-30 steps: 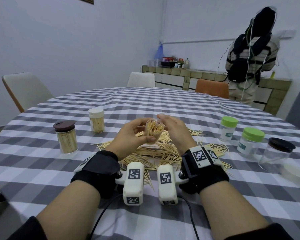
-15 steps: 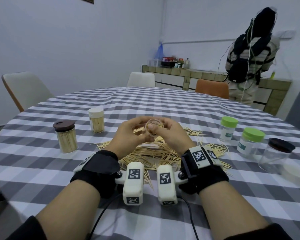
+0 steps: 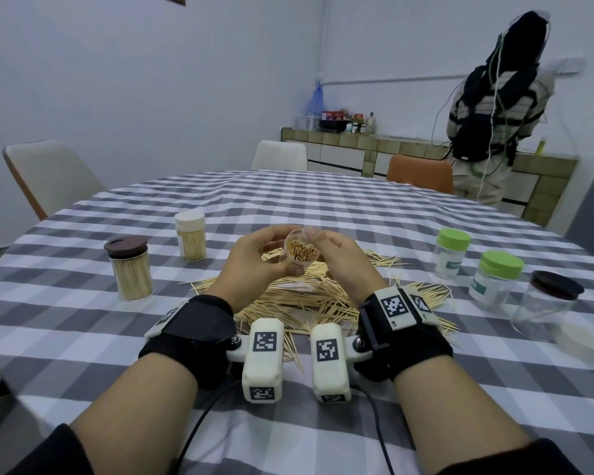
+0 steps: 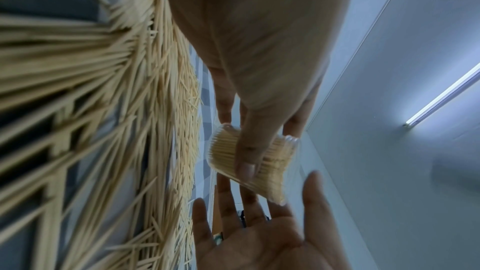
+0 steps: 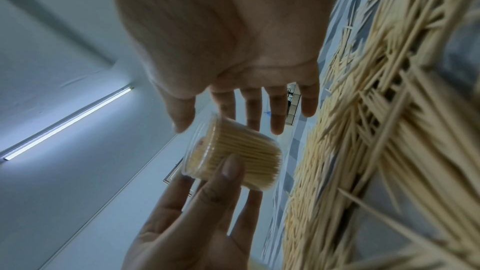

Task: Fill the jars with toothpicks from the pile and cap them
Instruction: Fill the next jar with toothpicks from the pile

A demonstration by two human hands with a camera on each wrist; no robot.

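Note:
A small clear jar (image 3: 300,253) packed with toothpicks hangs above the toothpick pile (image 3: 306,299), tilted with its open mouth toward me. My left hand (image 3: 258,262) grips it, thumb across its side, as the left wrist view shows on the jar (image 4: 226,151). My right hand (image 3: 343,258) is beside the jar's rim with straight, spread fingers (image 4: 226,202) and holds nothing. In the right wrist view the jar (image 5: 249,151) lies just past my right fingertips (image 5: 278,124). The jar has no cap on it.
At the left stand two filled, capped jars, one brown-lidded (image 3: 131,269) and one white-lidded (image 3: 190,240). At the right are two green-lidded jars (image 3: 451,253) (image 3: 496,279), a dark-lidded clear jar (image 3: 546,306) and a loose white lid (image 3: 587,344). A person stands at the far counter.
The jar has tipped from nearly upright until its mouth faces me. My right hand closed in on its rim, then spread its fingers. The left hand kept its hold.

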